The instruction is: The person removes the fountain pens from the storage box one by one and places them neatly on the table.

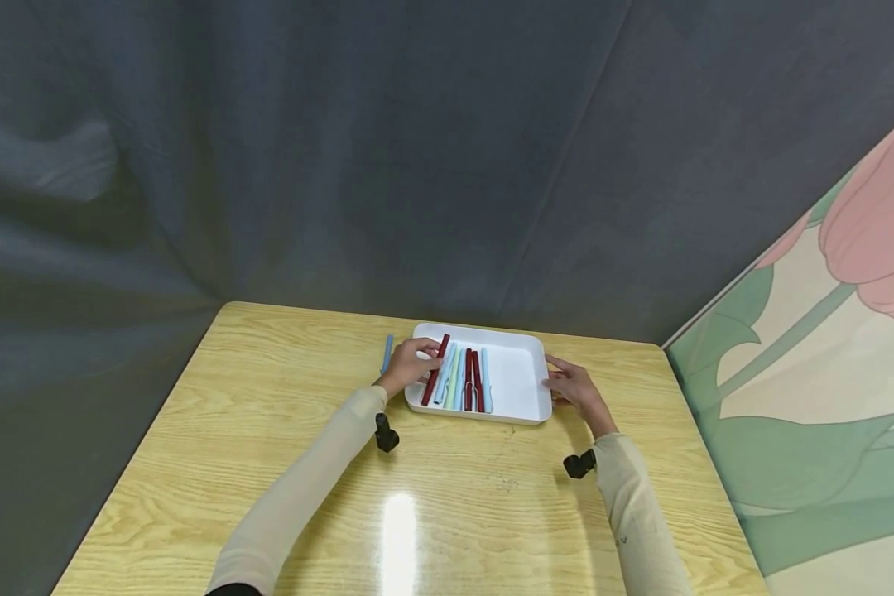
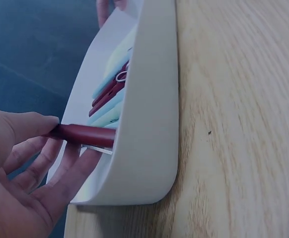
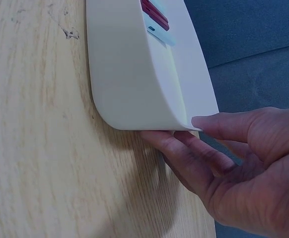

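A white tray (image 1: 517, 377) stands near the table's far edge with several pens lying side by side in its left part, dark red, light blue and pale green. My left hand (image 1: 411, 364) reaches over the tray's left end and pinches a dark red pen (image 2: 85, 134) between thumb and fingers. That pen lies slanted, its lower end behind the tray's near wall in the left wrist view. At the opposite end, my right hand (image 3: 234, 158) grips the tray's right wall, thumb over the rim and fingers against the outside. Two more red pens (image 1: 473, 381) lie mid-row.
A blue pen (image 1: 387, 352) lies on the wooden table (image 1: 477, 505), just outside the tray's left end and partly behind the left hand. A dark curtain (image 1: 417, 165) hangs along the far edge. A wall with a painted flower (image 1: 827, 372) runs along the right side.
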`<state>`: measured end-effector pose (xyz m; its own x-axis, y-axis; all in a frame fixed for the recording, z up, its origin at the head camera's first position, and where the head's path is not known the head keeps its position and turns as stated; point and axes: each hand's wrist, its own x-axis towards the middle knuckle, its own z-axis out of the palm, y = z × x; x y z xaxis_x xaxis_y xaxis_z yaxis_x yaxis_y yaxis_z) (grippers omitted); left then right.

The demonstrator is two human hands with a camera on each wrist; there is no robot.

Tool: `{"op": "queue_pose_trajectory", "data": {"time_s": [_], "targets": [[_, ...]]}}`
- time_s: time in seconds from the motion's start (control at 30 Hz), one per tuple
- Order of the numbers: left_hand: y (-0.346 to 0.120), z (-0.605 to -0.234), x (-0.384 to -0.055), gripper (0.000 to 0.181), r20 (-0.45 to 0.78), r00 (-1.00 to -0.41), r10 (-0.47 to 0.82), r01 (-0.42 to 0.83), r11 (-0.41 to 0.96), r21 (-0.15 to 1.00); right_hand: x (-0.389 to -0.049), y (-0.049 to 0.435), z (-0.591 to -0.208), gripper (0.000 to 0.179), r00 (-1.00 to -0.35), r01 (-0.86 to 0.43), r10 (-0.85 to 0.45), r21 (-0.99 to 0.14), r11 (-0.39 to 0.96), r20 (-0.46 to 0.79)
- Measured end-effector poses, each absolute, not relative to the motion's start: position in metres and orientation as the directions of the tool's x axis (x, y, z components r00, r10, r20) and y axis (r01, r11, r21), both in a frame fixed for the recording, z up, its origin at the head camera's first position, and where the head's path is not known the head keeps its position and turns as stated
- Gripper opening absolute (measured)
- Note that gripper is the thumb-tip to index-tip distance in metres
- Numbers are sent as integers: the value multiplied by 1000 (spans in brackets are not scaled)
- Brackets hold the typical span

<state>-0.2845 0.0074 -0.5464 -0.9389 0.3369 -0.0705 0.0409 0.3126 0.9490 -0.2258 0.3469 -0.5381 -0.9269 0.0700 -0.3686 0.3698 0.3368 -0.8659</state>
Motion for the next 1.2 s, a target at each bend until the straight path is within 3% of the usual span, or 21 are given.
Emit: {"op": "queue_pose_trajectory", "data": {"time_s": [0.47, 1.2], "targets": [[-3, -542, -285, 40, -117, -936, 333, -78, 130, 989, -226, 348, -537, 66, -925, 372, 73, -857, 355, -372], [-37, -540, -294, 43, -151, -940, 307, -119, 122, 985, -227, 350, -540, 65, -931, 359, 66, -863, 355, -359]]}}
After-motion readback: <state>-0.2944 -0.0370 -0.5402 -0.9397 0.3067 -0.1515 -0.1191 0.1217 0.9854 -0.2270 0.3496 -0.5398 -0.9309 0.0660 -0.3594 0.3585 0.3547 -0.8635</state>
